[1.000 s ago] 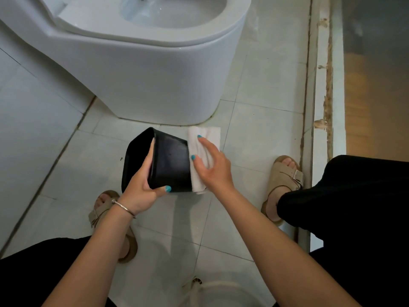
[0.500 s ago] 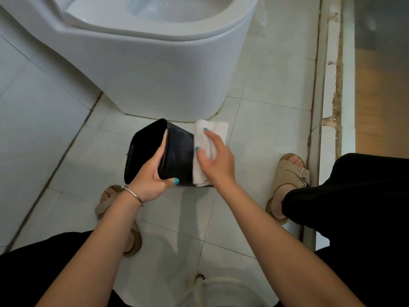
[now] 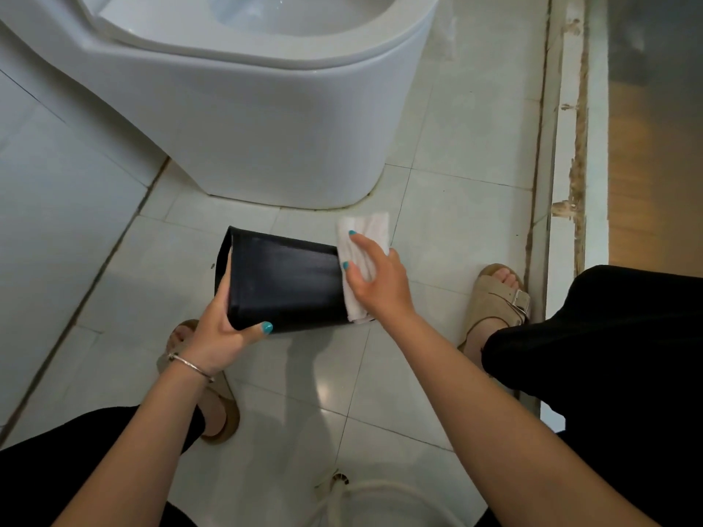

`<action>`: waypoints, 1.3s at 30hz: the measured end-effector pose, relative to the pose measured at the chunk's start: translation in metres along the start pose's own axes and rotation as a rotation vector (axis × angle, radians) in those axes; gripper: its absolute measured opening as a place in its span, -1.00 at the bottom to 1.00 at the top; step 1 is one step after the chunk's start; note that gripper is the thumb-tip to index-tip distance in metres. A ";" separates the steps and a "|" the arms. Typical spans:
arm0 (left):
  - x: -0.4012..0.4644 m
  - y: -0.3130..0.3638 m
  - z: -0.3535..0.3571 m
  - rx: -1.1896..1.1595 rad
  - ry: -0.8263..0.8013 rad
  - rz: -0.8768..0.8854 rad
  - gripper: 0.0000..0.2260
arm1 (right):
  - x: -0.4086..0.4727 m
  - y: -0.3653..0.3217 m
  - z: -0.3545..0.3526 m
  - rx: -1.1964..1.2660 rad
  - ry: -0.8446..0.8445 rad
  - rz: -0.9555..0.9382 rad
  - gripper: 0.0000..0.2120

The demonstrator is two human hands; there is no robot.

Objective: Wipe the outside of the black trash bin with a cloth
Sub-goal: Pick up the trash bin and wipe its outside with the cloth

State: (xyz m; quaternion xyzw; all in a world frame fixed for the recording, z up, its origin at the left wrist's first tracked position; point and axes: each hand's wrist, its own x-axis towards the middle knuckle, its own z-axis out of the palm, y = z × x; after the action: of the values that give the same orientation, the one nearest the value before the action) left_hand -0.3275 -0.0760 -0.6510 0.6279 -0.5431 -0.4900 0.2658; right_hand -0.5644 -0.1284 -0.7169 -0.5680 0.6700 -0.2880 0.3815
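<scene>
The black trash bin lies on its side, held off the floor between both hands — the left hand grips its rim end, thumb curled underneath, while the right hand presses a white cloth with spread fingers against the base end

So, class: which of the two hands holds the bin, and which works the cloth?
The left hand grips the bin at its open rim; the right hand presses the cloth.
</scene>
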 end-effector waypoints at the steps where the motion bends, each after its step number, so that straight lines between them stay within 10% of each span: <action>1: 0.002 0.000 0.001 0.005 -0.001 -0.004 -0.05 | 0.002 0.008 -0.003 -0.003 0.016 0.027 -0.55; 17: 0.009 0.006 0.003 0.028 0.017 -0.015 -0.06 | 0.005 0.030 -0.023 0.006 0.189 0.160 -0.53; 32: -0.007 0.016 0.023 0.140 -0.122 0.025 -0.09 | -0.004 -0.117 0.006 0.168 -0.157 -0.285 -0.59; 39: -0.013 0.010 0.016 0.156 -0.097 0.022 -0.02 | 0.007 -0.069 -0.001 0.093 -0.150 -0.093 -0.62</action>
State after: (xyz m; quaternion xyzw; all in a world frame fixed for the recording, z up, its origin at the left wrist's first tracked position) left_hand -0.3457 -0.0636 -0.6442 0.6162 -0.5988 -0.4729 0.1951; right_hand -0.5281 -0.1480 -0.6609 -0.6000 0.5984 -0.2930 0.4427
